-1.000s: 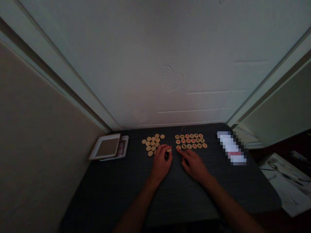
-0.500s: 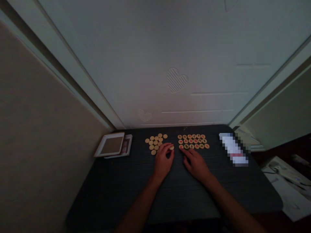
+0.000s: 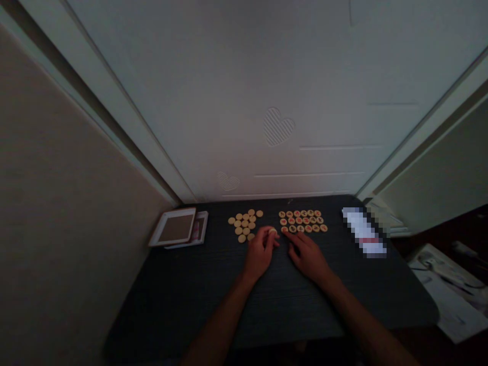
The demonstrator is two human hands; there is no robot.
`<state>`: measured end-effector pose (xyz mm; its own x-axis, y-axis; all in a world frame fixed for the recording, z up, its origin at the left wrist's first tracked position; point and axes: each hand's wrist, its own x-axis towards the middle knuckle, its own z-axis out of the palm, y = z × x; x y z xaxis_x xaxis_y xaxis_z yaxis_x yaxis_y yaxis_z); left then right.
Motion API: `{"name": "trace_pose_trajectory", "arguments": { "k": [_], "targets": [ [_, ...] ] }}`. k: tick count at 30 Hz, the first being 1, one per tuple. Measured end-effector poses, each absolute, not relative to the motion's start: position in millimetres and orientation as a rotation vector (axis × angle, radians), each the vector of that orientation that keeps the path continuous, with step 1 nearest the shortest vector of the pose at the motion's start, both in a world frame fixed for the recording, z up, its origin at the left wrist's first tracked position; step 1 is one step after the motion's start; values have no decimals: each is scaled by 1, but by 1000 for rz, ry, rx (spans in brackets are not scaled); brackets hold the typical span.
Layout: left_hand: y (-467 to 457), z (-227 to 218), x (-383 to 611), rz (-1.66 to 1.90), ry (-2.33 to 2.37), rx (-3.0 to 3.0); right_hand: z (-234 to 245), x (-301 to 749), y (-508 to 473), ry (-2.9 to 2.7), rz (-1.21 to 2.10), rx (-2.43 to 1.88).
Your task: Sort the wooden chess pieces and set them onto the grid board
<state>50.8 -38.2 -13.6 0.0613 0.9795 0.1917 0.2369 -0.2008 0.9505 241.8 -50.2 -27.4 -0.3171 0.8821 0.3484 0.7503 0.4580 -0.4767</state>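
Shifted slightly toward the rows of marked discs [image 3: 306, 220], the left hand [image 3: 260, 254] pinches one disc [image 3: 272, 231] between thumb and fingers, so that piece now sits between rows and blank pile [image 3: 245, 223]. The right hand [image 3: 308, 255] grips nothing, thumb apart, index at the nearest row's left end.

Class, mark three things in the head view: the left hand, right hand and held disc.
Left hand [image 3: 259, 254], head view: back of the hand.
Right hand [image 3: 309, 258], head view: back of the hand.
Held disc [image 3: 272, 231], head view: its visible part.
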Motion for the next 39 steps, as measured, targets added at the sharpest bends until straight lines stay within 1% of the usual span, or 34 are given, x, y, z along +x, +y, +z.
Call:
{"name": "trace_pose_trajectory", "arguments": {
  "k": [14, 21, 25, 30, 39],
  "targets": [
    [-40, -9, 47, 1081, 1299, 1702, -14, 228, -54, -1766, 562, -1255],
    [-43, -6, 47, 952, 1200, 1837, -13, 226, -58, -1842, 667, -1245],
    [-45, -3, 48, 949, 1144, 1808, -13, 228, -60, -1832, 689, -1273],
    [-45, -3, 49, 928, 1151, 1766, -11, 228, -61, -1811, 711, -1268],
    [-44, -4, 47, 881, 1216, 1904, -9, 227, -61, -1848, 757, -1254]
  ]
}}
